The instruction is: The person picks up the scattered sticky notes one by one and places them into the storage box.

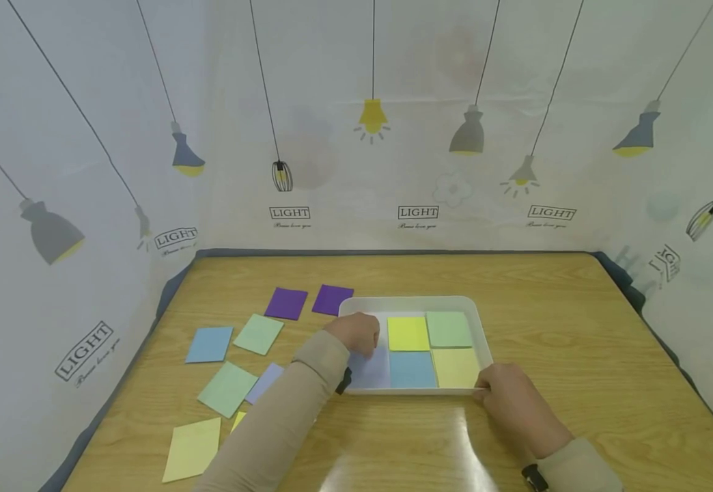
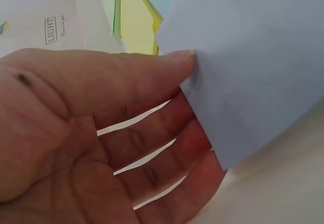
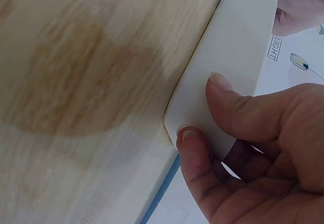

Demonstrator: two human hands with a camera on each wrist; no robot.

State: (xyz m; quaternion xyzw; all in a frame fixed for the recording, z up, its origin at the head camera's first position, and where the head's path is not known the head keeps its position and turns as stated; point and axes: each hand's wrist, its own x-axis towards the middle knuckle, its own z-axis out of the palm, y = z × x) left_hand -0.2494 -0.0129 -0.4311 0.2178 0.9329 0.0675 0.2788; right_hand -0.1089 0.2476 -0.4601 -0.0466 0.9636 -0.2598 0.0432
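Note:
A white tray [image 1: 414, 305] sits on the wooden table with four-square rows of sticky notes inside: yellow [image 1: 408, 333], pale green [image 1: 449, 329], blue [image 1: 412, 370] and pale yellow [image 1: 457, 367]. At its left end, my left hand [image 1: 356, 333] pinches a lavender sticky note [image 1: 373, 370] by one edge. The left wrist view shows the thumb on top of this lavender sticky note [image 2: 248, 67] and the other fingers underneath. My right hand [image 1: 516, 400] grips the tray's near right corner; in the right wrist view, thumb and fingers hold the white wall [image 3: 217, 57].
Left of the tray lie two purple notes [image 1: 285, 303], a blue note [image 1: 209, 344], two pale green notes [image 1: 227, 389], another lavender note [image 1: 263, 384] and a pale yellow note [image 1: 192, 449]. My left forearm partly covers a yellow one [image 1: 238, 419]. Lamp-printed cloth [image 1: 344, 225] surrounds the table.

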